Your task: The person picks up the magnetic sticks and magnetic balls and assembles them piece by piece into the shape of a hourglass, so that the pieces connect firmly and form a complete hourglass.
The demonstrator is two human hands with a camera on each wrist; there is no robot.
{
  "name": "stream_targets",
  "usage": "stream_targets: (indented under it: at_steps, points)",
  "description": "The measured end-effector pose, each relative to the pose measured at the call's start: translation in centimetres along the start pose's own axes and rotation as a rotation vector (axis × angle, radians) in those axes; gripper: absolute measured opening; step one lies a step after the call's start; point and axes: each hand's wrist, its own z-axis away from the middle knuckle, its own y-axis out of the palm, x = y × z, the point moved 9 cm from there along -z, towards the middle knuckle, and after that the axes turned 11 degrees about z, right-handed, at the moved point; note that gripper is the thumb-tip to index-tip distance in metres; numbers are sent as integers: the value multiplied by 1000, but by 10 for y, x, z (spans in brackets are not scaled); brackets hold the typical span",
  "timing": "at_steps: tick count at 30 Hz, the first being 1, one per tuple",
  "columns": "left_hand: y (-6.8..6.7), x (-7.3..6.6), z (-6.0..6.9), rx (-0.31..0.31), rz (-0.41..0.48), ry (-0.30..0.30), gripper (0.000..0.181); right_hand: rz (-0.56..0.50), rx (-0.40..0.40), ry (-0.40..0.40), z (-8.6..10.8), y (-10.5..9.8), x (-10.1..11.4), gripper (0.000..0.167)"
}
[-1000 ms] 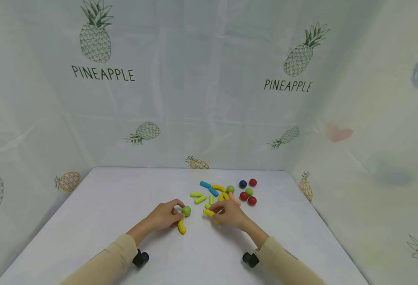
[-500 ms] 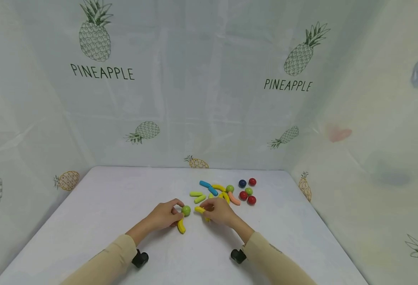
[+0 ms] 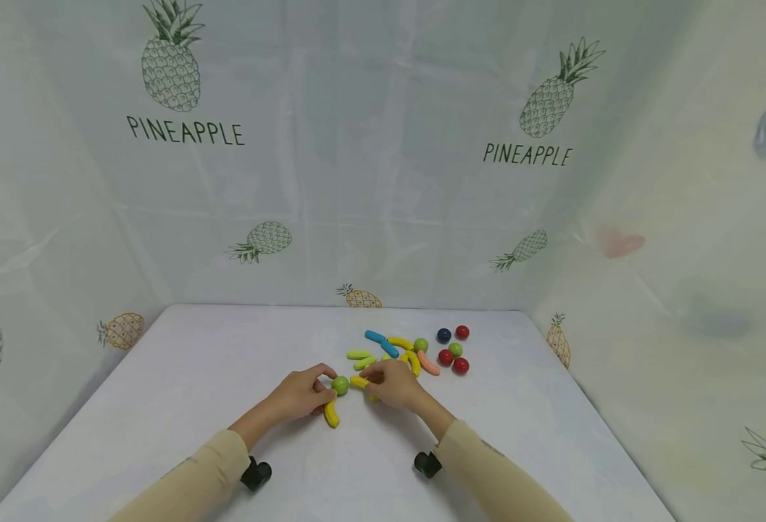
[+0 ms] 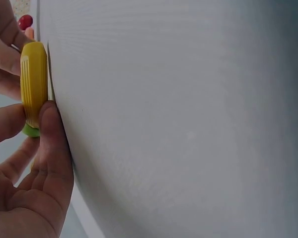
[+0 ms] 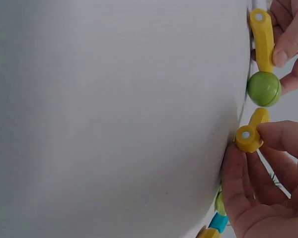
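My left hand (image 3: 299,395) pinches a curved yellow magnetic stick (image 3: 332,415) low over the white table. One end of that stick meets a green ball (image 3: 340,386), also seen in the right wrist view (image 5: 264,89). Just right of the ball, my right hand (image 3: 394,385) pinches a second curved yellow stick (image 3: 358,381) between thumb and fingers. Its near tip points at the ball across a narrow gap. The right wrist view shows the second stick's round end with a pale magnet disc (image 5: 246,135). My right fingers partly hide this stick.
Beyond my right hand lie lime sticks (image 3: 359,355), blue sticks (image 3: 375,336), other yellow curved sticks (image 3: 400,343) and an orange curved stick (image 3: 429,363). Farther right are red balls (image 3: 461,366), a dark blue ball (image 3: 444,336) and green balls (image 3: 456,349). A pineapple-print curtain (image 3: 383,181) hangs behind.
My right hand has moved left with its yellow stick, bringing it close to the green ball. The left hand stays almost in place, still pinching its stick.
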Motion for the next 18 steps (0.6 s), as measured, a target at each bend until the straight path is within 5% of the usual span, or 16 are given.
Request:
stream_targets:
  at_steps: [18]
  points:
    - [-2, 5, 1, -13, 59, -47, 31, -17, 52, -3, -1, 2, 1, 26]
